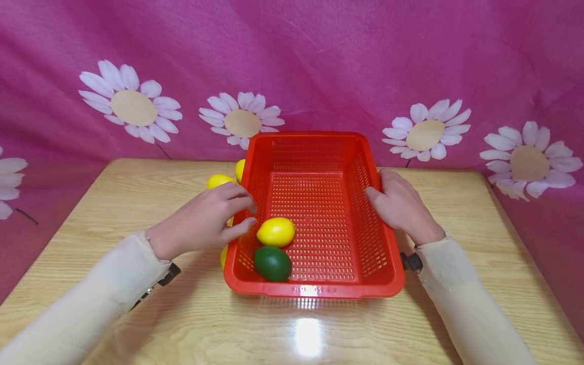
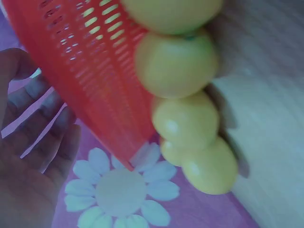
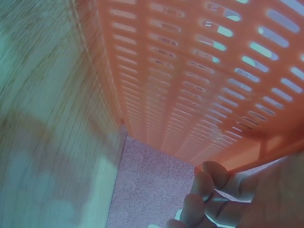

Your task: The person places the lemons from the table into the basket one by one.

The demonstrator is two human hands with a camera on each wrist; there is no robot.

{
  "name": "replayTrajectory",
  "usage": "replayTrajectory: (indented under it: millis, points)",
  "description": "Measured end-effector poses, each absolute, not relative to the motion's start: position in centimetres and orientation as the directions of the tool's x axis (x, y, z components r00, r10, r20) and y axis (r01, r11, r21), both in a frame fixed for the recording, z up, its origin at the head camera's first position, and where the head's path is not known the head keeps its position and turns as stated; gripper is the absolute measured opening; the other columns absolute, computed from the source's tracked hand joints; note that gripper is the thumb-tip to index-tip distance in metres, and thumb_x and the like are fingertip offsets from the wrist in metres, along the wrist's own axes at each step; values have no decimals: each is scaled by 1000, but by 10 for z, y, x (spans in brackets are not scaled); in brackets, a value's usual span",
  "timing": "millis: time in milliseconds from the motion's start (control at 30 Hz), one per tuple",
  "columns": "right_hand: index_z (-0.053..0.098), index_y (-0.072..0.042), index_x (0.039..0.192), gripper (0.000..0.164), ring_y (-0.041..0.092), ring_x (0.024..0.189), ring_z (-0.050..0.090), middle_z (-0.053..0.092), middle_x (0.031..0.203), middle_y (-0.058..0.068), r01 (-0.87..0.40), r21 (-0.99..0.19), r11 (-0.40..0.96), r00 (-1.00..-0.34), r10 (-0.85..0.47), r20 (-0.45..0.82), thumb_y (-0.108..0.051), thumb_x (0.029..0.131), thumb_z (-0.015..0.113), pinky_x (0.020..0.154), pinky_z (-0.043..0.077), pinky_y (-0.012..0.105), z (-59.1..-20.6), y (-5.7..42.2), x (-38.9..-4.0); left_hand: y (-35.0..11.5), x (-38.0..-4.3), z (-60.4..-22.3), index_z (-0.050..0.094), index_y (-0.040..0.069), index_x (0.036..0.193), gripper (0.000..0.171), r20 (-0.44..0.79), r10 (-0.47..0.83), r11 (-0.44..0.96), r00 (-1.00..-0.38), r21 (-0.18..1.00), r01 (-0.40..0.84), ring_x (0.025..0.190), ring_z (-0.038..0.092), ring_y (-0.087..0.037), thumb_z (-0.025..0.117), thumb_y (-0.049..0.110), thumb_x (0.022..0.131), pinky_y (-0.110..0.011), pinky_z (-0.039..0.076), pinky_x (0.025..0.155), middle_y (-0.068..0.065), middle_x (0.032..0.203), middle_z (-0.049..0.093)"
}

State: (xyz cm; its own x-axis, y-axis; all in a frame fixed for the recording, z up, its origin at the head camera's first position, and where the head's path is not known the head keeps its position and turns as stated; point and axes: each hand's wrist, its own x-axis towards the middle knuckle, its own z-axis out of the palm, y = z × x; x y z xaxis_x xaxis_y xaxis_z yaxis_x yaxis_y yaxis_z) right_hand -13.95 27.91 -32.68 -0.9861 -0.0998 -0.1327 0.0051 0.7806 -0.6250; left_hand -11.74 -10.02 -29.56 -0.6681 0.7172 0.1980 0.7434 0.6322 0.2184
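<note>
A red plastic basket with slotted walls stands on the table. Inside it, near the front left corner, lie a yellow lemon and a dark green oval fruit. My left hand hovers at the left rim, fingers spread and slightly bent, holding nothing; the left wrist view shows the hand beside the wall. With the thumb inside, my right hand grips the right rim; in the right wrist view its fingers curl under the edge. Several yellow fruits line the basket's outer left side.
The wooden table extends to both sides and in front of the basket. Behind it hangs a pink cloth printed with white flowers. The basket hides part of the fruit row in the head view.
</note>
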Motion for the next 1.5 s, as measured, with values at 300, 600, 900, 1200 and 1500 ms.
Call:
replayTrajectory:
  millis: [300, 600, 900, 1200, 1500]
  points:
    - [48, -5, 137, 44, 26, 89, 66, 60, 111, 15, -10, -566, 825, -991, -83, -103, -31, 103, 46, 71, 57, 34, -328, 282, -142, -121, -110, -303, 73, 14, 111, 27, 212, 667, 673, -714, 239, 700, 110, 62, -18, 80, 27, 89, -40, 63, 92, -2, 117, 70]
    - [50, -6, 135, 42, 27, 91, 63, 62, 109, 14, -13, -546, 838, -992, -80, -100, -32, 104, 45, 75, 52, 35, -331, 286, -143, -128, -108, -306, 73, 15, 115, 30, 186, 636, 706, -749, 250, 662, 109, 64, -18, 80, 28, 89, -41, 63, 92, -2, 115, 72]
    - [49, -3, 134, 43, 27, 89, 64, 62, 107, 15, -8, -543, 839, -992, -77, -104, -33, 104, 45, 73, 52, 34, -329, 286, -142, -137, -104, -319, 70, 13, 108, 22, 184, 635, 704, -751, 263, 660, 101, 61, -16, 79, 22, 90, -39, 61, 90, 0, 105, 69]
    - [48, -3, 136, 45, 28, 91, 64, 61, 110, 16, -8, -539, 842, -990, -83, -116, -33, 104, 46, 73, 53, 34, -328, 285, -141, -140, -93, -337, 71, 13, 126, 45, 61, 644, 716, -763, 302, 629, 112, 64, -18, 82, 35, 88, -41, 60, 99, -3, 123, 70]
    - [46, -2, 137, 44, 24, 81, 69, 60, 110, 18, 6, -572, 820, -988, -85, -131, -30, 103, 47, 66, 60, 33, -327, 281, -141, -141, -86, -350, 63, 14, 140, 61, 26, 651, 709, -759, 337, 620, 120, 65, -19, 81, 40, 88, -44, 57, 105, -4, 133, 67]
